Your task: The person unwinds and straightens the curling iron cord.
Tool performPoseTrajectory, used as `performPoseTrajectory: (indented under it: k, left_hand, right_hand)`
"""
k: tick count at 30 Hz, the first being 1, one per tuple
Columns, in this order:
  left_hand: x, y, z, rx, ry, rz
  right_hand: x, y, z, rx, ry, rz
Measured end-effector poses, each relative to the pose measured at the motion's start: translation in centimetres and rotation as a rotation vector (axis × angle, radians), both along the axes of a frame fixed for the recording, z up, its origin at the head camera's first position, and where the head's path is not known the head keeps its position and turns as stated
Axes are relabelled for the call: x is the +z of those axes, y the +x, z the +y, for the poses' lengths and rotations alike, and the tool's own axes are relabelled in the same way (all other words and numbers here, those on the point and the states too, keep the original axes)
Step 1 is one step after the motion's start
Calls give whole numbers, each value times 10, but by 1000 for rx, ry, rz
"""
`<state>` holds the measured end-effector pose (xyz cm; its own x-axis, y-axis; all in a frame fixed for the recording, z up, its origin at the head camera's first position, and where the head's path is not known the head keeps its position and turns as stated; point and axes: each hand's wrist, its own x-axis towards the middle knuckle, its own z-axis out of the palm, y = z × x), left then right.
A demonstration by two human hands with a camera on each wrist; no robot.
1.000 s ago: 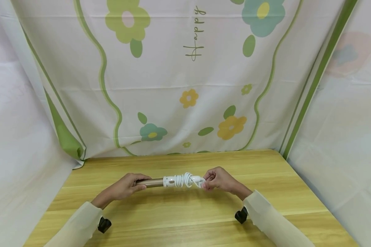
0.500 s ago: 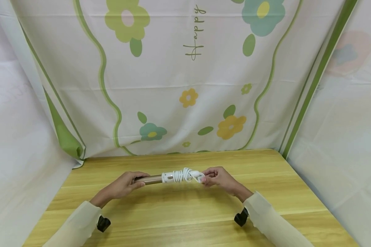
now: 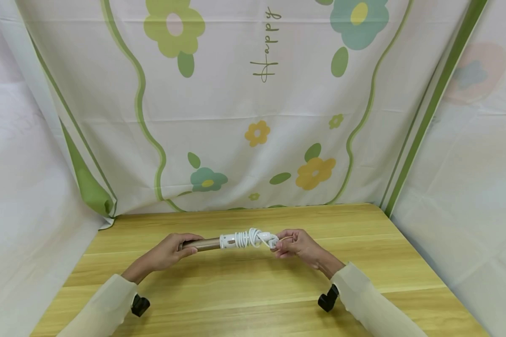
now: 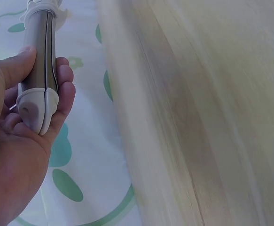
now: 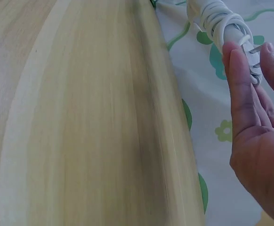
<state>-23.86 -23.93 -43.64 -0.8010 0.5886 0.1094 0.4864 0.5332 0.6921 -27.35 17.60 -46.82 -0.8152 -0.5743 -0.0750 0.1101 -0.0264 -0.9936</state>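
Note:
A curling iron with a bronze barrel [image 3: 208, 244] and a white handle [image 3: 227, 241] is held level above the table between both hands. My left hand [image 3: 168, 252] grips the barrel end, thumb on one side and fingers around the other. In the left wrist view, the white tip [image 4: 35, 108] points toward the palm. A white cord [image 3: 249, 238] is wound in several loops about the handle. At its far end my right hand [image 3: 299, 245] pinches the white plug [image 5: 249, 52], whose two metal prongs face the thumb in the right wrist view.
Beneath the hands lies a wood-grain table [image 3: 236, 290]. A flower-printed cloth [image 3: 253, 103] hangs behind its back edge, and pale cloth hangs on both sides. Black camera mounts [image 3: 140, 305] sit by the sleeves.
The curling iron has risen slightly, with its handle end a little higher than before. The right hand's fingers have shifted around the plug. The left hand's grip is the same.

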Motion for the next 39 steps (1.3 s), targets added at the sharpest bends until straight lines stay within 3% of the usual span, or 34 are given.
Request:
performPoseTrajectory:
  k: [9, 14, 20, 30, 34, 39]
  left_hand:
    - [-5, -2, 1, 29, -17, 13]
    - [-2, -1, -1, 49, -24, 35]
    - [-1, 0, -1, 36, -14, 12]
    - [-5, -1, 2, 41, -4, 37]
    - [-5, -2, 2, 44, 0, 61]
    - [-5, -2, 2, 52, -2, 70]
  right_hand:
    - [1, 0, -4, 28, 32, 42]
    - [0, 0, -7, -2, 43, 30]
    - [-1, -1, -5, -20, 52, 11]
    - [-2, 3, -6, 94, -190, -139]
    - [-2, 5, -8, 85, -266, -165]
    - [-2, 8, -13, 42, -264, -170]
